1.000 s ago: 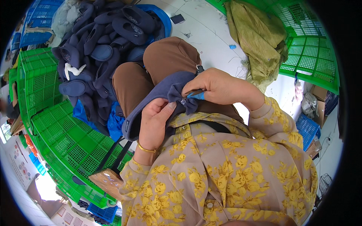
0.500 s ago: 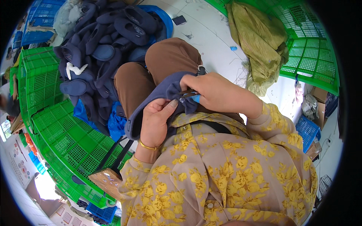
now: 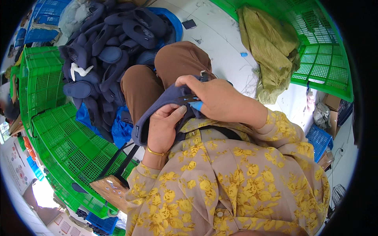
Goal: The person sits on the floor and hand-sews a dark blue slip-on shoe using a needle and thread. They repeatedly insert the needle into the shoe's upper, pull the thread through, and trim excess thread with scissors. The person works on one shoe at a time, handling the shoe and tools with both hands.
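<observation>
Across my lap lies a navy fabric slipper (image 3: 171, 94). My left hand (image 3: 163, 126), with a thin gold bracelet at the wrist, is closed on the slipper's near side, thumb on the cloth. A pair of small dark snips (image 3: 186, 98) is in my right hand (image 3: 224, 99), its blades pointing left above the slipper close to my left thumb. One right finger has a blue wrap (image 3: 195, 105). My right hand covers the snips' handle and the slipper's right end. Whether the blades touch any thread, I cannot make out.
A heap of navy slippers (image 3: 112, 55) on blue plastic lies beyond my knees, a white scrap on it. Green crates (image 3: 75, 133) stand at left, another green crate (image 3: 325, 59) at far right by an olive sack (image 3: 269, 51). A wooden board (image 3: 110, 190) is beside my left elbow.
My right hand and the snips have shifted slightly left over the slipper. The fabric bunched near my left thumb is now more covered. My left hand keeps its hold.
</observation>
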Demonstrator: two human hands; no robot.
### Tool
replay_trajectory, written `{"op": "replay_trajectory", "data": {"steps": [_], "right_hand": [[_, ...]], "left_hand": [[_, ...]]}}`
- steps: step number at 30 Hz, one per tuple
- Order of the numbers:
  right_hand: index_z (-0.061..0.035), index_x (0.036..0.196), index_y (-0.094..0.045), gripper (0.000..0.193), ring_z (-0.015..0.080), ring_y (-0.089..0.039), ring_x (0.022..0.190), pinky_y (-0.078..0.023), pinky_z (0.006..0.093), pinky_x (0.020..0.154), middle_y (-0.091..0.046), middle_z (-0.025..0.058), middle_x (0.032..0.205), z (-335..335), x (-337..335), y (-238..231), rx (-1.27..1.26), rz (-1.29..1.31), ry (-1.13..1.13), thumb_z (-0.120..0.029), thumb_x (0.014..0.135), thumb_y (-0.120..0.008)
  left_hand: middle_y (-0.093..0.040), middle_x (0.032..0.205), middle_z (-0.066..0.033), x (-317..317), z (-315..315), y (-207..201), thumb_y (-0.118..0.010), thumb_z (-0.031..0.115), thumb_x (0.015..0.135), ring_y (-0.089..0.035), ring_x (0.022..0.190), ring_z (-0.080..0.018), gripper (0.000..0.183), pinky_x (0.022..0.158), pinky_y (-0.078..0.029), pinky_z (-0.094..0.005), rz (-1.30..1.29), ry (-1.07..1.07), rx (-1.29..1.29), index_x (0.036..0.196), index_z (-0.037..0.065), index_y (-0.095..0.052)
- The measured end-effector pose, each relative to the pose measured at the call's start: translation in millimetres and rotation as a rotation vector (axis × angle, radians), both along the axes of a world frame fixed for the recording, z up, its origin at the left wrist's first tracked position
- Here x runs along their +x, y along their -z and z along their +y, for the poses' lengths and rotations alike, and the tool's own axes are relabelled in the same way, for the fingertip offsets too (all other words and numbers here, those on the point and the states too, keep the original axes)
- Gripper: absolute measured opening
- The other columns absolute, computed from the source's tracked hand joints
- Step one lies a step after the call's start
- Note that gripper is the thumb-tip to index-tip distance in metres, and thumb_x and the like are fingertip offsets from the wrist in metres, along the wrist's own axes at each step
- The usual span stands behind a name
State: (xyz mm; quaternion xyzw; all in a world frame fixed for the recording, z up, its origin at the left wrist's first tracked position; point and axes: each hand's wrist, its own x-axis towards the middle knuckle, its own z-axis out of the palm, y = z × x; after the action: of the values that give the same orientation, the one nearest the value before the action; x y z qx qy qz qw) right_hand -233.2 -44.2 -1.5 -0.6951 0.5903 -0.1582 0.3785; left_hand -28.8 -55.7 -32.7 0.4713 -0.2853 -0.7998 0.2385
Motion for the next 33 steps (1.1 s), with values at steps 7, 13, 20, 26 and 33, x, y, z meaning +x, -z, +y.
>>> {"op": "replay_trajectory", "data": {"steps": [7, 13, 20, 26, 33], "right_hand": [[-0.0104, 0.095, -0.062, 0.023, 0.0272, -0.060, 0.071, -0.049, 0.0374, 0.061, -0.052, 0.0064, 0.089, 12, 4, -25, -0.420, -0.032, -0.064, -0.004, 0.073, -0.064], [-0.0055, 0.085, -0.060, 0.013, 0.0252, -0.060, 0.070, -0.049, 0.0351, 0.058, -0.052, 0.0076, 0.089, 0, 8, -22, -0.360, 0.101, -0.283, -0.005, 0.073, -0.064], [-0.0083, 0.098, -0.059, 0.026, 0.0249, -0.060, 0.083, -0.049, 0.0338, 0.062, -0.055, 0.0052, 0.109, -2, 37, -6, -0.738, -0.049, -0.283, -0.002, 0.073, -0.063], [-0.0058, 0.106, -0.055, 0.010, 0.0029, -0.047, 0.075, -0.040, 0.0204, 0.064, -0.054, -0.0018, 0.084, -14, 24, -39, -0.005, -0.839, 0.199, -0.013, 0.099, -0.053], [-0.0046, 0.103, -0.057, 0.013, 0.0070, -0.047, 0.080, -0.040, 0.0236, 0.071, -0.054, -0.0008, 0.090, -12, 27, -52, 0.154, -1.047, 0.194, -0.001, 0.094, -0.049]], "left_hand": [[-0.070, 0.098, -0.0055, 1, 0, -3, -0.061, 0.000, 0.091, -0.062, 0.088, -0.0093, 0.016, 0.080, -0.049, -0.0225, 0.090, 0.003, -0.003, 0.104, -0.003, -0.068], [-0.069, 0.104, -0.0062, 5, 5, 1, -0.057, -0.007, 0.087, -0.063, 0.092, -0.0107, 0.022, 0.082, -0.050, -0.0240, 0.073, -0.007, -0.036, 0.106, -0.003, -0.068], [-0.066, 0.103, -0.0020, 8, 8, 14, -0.058, -0.002, 0.091, -0.058, 0.089, -0.0061, 0.019, 0.079, -0.048, -0.0227, -0.149, 0.183, -0.428, 0.107, 0.000, -0.066], [-0.057, 0.077, 0.0055, -6, 4, -12, -0.070, 0.012, 0.091, -0.047, 0.069, -0.0026, 0.011, 0.061, -0.041, -0.0205, -0.119, 0.097, -0.221, 0.087, 0.003, -0.064], [-0.055, 0.067, -0.0030, 16, -32, -63, -0.078, 0.022, 0.074, -0.049, 0.062, -0.0174, 0.029, 0.057, -0.040, -0.0316, -0.484, 0.528, -0.708, 0.073, -0.001, -0.059]]}}
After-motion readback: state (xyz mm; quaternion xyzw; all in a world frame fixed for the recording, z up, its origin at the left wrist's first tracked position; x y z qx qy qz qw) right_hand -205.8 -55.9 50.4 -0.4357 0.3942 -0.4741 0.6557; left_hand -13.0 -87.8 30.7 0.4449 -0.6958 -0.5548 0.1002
